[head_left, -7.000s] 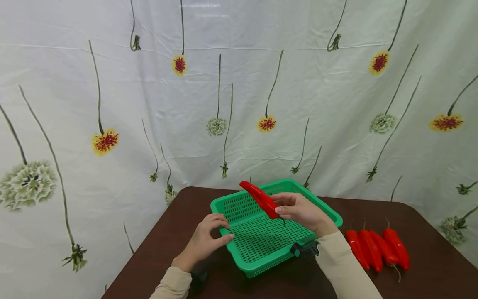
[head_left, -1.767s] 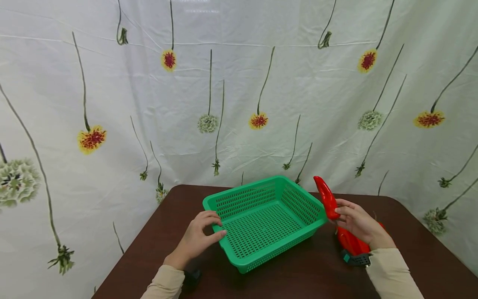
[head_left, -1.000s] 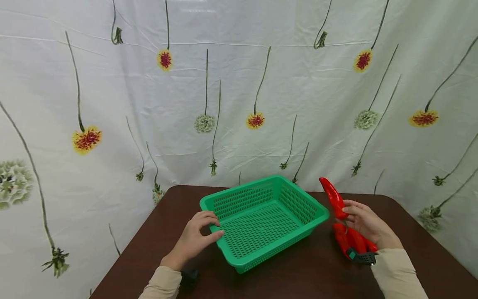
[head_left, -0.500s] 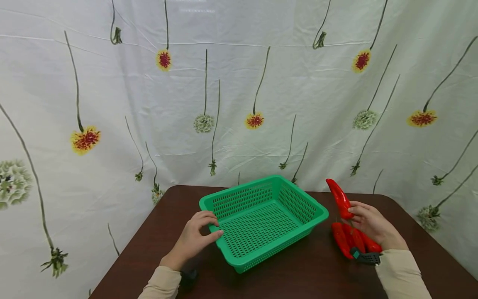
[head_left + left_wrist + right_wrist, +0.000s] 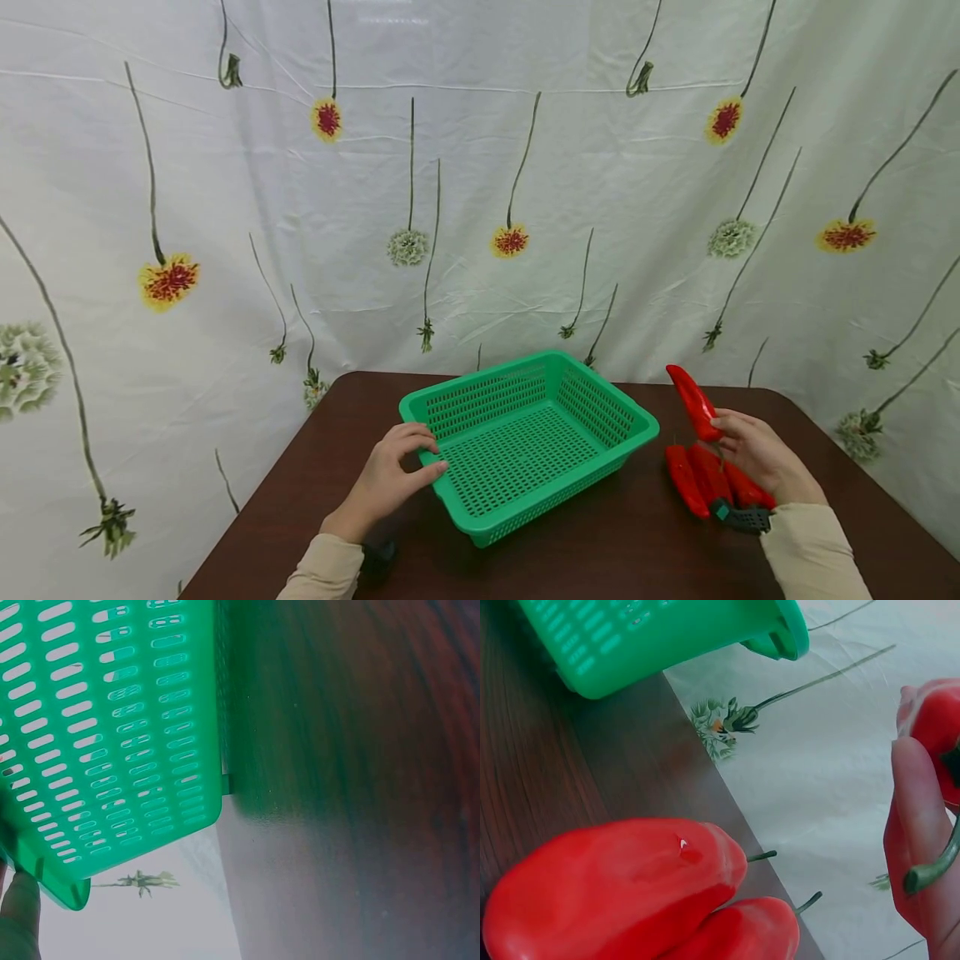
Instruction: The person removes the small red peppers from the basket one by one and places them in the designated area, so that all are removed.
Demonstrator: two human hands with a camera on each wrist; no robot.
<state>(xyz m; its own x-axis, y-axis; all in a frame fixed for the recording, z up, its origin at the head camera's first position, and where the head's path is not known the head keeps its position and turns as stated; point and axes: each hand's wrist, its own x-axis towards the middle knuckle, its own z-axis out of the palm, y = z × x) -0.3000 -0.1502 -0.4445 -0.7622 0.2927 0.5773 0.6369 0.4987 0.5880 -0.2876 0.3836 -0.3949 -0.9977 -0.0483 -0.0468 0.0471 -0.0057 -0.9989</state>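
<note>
My left hand (image 5: pixel 393 471) holds the left rim of a green plastic basket (image 5: pixel 555 496) with slotted walls. In the left wrist view, a fingertip (image 5: pixel 21 907) touches the basket's lip. My right hand (image 5: pixel 761 454) pinches a glossy red chili pepper (image 5: pixel 693 404) near its stem end, its tip slanting up and to the left. Below that hand, several more red peppers (image 5: pixel 684 479) lie side by side on the table, partly hidden by the hand and wrist strap. In the right wrist view, the held pepper (image 5: pixel 937 720) shows its green stem, apart from the peppers lying below.
The dark brown wooden table (image 5: pixel 585 558) has rounded far corners. Behind it hangs a white cloth (image 5: pixel 480 208) printed with dandelions and red-yellow flowers. A black wrist device (image 5: pixel 742 518) is strapped at the right cuff, close to the lying peppers.
Seven seconds ago my right hand held a pepper over the basket; now it holds one over the peppers at right. Over the last second it drifts slightly right. My left hand stays at the rim.
</note>
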